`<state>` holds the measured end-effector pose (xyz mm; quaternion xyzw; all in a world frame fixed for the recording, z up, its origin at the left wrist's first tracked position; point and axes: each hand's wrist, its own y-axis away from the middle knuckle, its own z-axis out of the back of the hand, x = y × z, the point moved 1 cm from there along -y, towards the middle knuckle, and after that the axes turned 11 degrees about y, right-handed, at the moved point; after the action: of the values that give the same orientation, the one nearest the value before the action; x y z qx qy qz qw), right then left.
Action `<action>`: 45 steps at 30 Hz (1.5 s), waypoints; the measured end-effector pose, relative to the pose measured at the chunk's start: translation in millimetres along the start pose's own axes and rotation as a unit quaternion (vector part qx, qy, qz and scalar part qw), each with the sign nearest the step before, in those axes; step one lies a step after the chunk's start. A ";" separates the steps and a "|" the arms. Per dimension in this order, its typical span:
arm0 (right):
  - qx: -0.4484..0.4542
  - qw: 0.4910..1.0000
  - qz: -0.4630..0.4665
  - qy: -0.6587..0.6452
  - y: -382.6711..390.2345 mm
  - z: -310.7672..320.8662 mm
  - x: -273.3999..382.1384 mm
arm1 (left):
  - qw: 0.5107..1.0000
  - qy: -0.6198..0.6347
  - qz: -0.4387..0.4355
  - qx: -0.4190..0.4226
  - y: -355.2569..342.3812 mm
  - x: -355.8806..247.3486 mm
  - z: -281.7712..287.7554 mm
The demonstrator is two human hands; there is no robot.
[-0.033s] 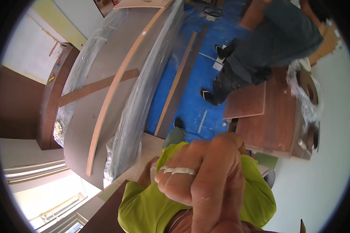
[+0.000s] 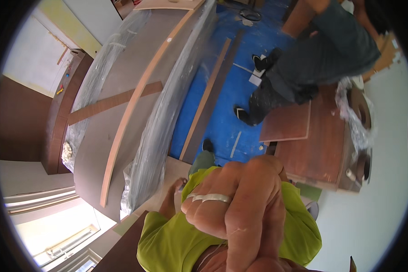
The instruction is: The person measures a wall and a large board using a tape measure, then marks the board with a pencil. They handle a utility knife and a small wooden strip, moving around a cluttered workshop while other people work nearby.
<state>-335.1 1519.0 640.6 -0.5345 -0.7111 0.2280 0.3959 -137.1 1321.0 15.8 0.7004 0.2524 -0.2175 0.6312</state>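
My right hand (image 2: 240, 199) is raised very close in the lower middle, wearing a light ring. Its other fingers curl in while the index finger reaches down past the lower edge; the fingertips and the inside of the grip are hidden. Lower at my left side, my left hand (image 2: 179, 185) shows small beside my yellow-green shirt (image 2: 181, 231). Its fingers look closed around something small and dark that I cannot make out. Nearest to it is clear plastic sheeting (image 2: 145, 167) hanging over the side of a large grey-brown panel (image 2: 99, 167).
A long wood strip (image 2: 122, 131) and a shorter brown strip (image 2: 104, 104) lie on the panel. Two long boards (image 2: 208, 99) rest on blue floor sheeting (image 2: 222, 140). A co-worker (image 2: 285, 72) in dark trousers bends beside reddish-brown panels (image 2: 313, 149) at the right.
My left hand has come slightly more into view, showing a small dark thing at it. The co-worker's arm and body have shifted slightly. My right hand stays nearly where it was.
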 end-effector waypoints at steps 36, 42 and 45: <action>-0.259 0.569 -0.483 0.613 30.7 627.9 -172.2 | 0.975 0.097 -0.177 0.097 -252.0 -574.9 104.8; -0.223 0.524 -0.502 0.651 -25.6 637.8 -220.1 | 0.949 0.156 -0.126 0.243 -284.7 -633.8 106.3; -0.196 0.506 -0.530 0.652 -34.9 652.3 -222.1 | 0.952 0.152 -0.092 0.251 -298.9 -640.1 111.5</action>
<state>-855.9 1363.3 215.8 -0.1201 -0.4295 -0.5824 0.6796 -821.3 1182.3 171.3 0.8347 0.3456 -0.2221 0.3667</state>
